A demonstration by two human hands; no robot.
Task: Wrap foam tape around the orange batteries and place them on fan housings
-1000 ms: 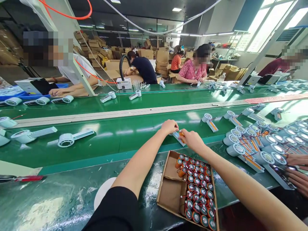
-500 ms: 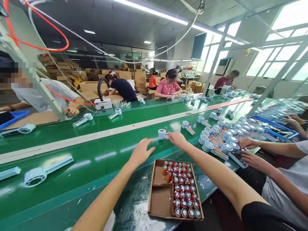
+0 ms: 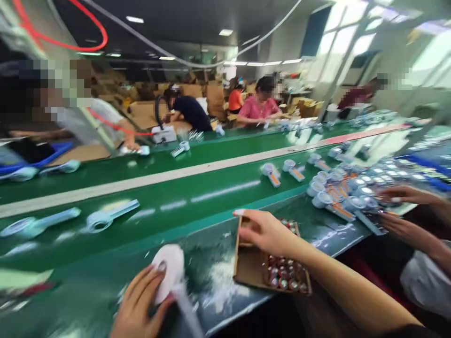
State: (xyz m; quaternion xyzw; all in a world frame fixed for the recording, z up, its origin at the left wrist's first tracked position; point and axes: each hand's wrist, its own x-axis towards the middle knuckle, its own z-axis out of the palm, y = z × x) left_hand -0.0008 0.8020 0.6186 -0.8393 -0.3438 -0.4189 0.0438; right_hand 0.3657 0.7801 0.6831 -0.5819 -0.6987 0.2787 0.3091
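My left hand [image 3: 143,298] has its fingers and thumb around a roll of white tape [image 3: 172,267] near the table's front, with a loose strip hanging down from it. My right hand [image 3: 266,230] hovers over the left side of a shallow cardboard box [image 3: 246,267], its index finger stretched out and apart from the thumb; no held thing shows. Inside that box stand rows of battery cells [image 3: 287,274] with wires, partly hidden by my right hand and forearm.
Pale blue fan housings [image 3: 102,220] lie on the green conveyor [image 3: 211,197]. To the right, a co-worker's hands [image 3: 405,216] work beside piled housings [image 3: 327,197]. Other people sit across the line, and a white device [image 3: 164,134] stands on the far side.
Both hands have come back from a housing on the belt. My left hand has dropped to the tape roll; my right is over the box. The view has shifted and blurred.
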